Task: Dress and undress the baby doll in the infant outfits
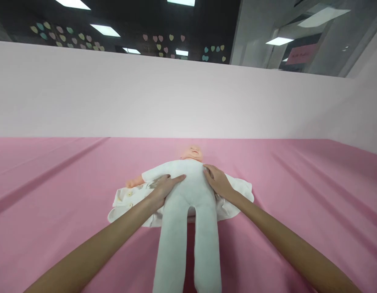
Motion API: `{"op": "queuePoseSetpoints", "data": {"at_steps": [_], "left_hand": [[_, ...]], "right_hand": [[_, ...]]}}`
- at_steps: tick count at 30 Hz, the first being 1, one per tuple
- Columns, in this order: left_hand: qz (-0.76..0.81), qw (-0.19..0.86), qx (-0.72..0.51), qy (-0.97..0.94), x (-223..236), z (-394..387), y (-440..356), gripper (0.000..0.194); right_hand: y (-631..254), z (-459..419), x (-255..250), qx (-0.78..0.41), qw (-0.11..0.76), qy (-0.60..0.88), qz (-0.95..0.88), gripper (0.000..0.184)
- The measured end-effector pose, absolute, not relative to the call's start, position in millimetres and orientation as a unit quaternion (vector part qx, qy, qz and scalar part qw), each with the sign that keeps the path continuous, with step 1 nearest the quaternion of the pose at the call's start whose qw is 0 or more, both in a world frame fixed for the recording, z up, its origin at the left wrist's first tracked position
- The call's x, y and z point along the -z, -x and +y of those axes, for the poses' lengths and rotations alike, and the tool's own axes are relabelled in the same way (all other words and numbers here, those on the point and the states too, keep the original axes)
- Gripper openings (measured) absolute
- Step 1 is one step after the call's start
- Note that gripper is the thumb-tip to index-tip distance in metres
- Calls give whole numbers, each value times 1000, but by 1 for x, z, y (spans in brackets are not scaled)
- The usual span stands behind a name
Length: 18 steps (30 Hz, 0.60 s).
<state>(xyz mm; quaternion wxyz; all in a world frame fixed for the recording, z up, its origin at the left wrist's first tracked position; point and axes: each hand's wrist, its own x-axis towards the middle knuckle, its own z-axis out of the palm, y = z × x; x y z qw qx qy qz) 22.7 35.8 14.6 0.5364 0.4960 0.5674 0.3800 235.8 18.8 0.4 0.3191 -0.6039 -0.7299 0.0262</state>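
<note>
A baby doll point(190, 183) with a white cloth body lies on its back, head away from me and legs toward me. A white buttoned baby garment point(127, 199) is spread beneath its torso and sticks out at both sides. My left hand point(167, 188) grips the doll's left-of-view side, thumb on the belly and the other fingers hidden behind. On the opposite side my right hand point(218, 181) holds the upper torso near the shoulder, its fingers curled. One doll arm rests over the garment at left; the other is mostly hidden by my right hand.
A pink cloth point(69, 228) with several creases covers the surface. Behind it rises a low white wall point(164, 97), topped by dark glass with paper hearts. Another white wall point(365, 106) stands at the right.
</note>
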Motion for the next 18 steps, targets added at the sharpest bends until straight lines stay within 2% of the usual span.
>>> {"op": "queuePoseSetpoints", "data": {"at_steps": [3,6,8,10,18], "left_hand": [[597,544,-367,-462,-25,31,-21,88],[582,548,-383,-464,-34,25,-21,75],[566,560,-390,-463,-39,22,-21,65],[561,572,-389,-455,-41,21,-18,64],[589,559,-398,-428,-39,21,16,99]], "right_hand": [[-255,15,20,54,223,621,-749,39],[-261,15,32,146,162,613,-759,41],[-261,15,34,169,147,615,-756,40],[-259,14,33,176,135,626,-748,37],[-251,7,24,187,77,667,-717,37]]}}
